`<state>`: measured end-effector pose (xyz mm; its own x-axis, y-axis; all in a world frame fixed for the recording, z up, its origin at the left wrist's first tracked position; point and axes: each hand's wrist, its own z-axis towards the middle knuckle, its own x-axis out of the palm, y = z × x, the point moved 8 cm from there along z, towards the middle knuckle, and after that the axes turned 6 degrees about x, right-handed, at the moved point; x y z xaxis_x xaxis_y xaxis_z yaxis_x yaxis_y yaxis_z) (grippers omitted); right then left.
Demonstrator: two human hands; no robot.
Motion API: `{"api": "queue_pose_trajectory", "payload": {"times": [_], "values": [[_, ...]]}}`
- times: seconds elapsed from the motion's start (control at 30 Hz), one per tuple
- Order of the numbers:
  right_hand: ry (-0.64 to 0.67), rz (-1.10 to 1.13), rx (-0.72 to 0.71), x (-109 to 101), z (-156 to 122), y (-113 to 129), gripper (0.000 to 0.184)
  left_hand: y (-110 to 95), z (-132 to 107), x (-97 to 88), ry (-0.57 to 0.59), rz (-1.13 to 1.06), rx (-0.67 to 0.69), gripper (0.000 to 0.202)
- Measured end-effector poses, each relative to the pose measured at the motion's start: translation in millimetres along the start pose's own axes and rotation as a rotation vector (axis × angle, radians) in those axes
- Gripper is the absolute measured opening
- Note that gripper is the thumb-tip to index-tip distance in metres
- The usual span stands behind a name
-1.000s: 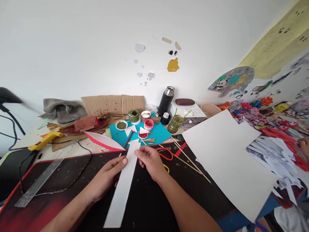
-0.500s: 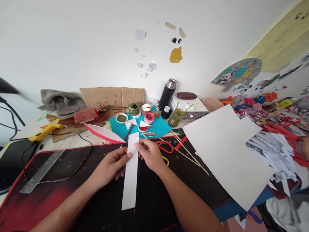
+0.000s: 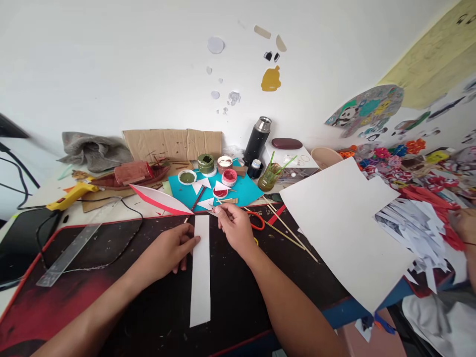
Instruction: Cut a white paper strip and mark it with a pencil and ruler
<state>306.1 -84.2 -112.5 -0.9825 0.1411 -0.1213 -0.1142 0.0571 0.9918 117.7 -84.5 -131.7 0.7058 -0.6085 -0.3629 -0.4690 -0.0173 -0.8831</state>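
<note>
A long white paper strip (image 3: 201, 282) lies lengthwise on the dark mat in front of me. My left hand (image 3: 173, 250) is at its left edge, thumb over the paper and fingers curled beside it, gripping it lightly. Beyond the strip's far end, my right hand (image 3: 234, 225) pinches a small pale, pointed piece (image 3: 213, 210); its kind is hard to make out. Scissors with an orange-red handle (image 3: 259, 221) are just right of that hand, partly hidden by it. A white leaf-shaped paper with a red edge (image 3: 159, 201) lies beyond my left hand.
Open paint pots (image 3: 206, 165) and white paper triangles stand on blue paper (image 3: 245, 193) at the back. Thin sticks (image 3: 290, 228) and a large white sheet (image 3: 345, 233) are rightward. Leftward lie a clear ruler (image 3: 70, 255) and yellow glue gun (image 3: 74, 194). Another person's hand (image 3: 464, 225) shows far right.
The strip has slid slightly toward me, and my right hand has come off it, moving to the right with a small pale piece between its fingers. Another person's hand shows more at far right.
</note>
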Motion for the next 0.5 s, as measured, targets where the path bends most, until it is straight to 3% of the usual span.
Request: {"api": "queue_pose_trajectory", "payload": {"times": [0.33,0.5], "values": [[0.034,-0.117,-0.03,9.3,-5.2,1.0,0.032,-2.9,-5.0,-11.3,-0.111,0.475,0.064,0.034],[0.04,-0.114,-0.045,10.2,-8.4,2.0,0.03,-8.9,-9.3,-18.3,-0.12,0.585,0.121,0.035]]}}
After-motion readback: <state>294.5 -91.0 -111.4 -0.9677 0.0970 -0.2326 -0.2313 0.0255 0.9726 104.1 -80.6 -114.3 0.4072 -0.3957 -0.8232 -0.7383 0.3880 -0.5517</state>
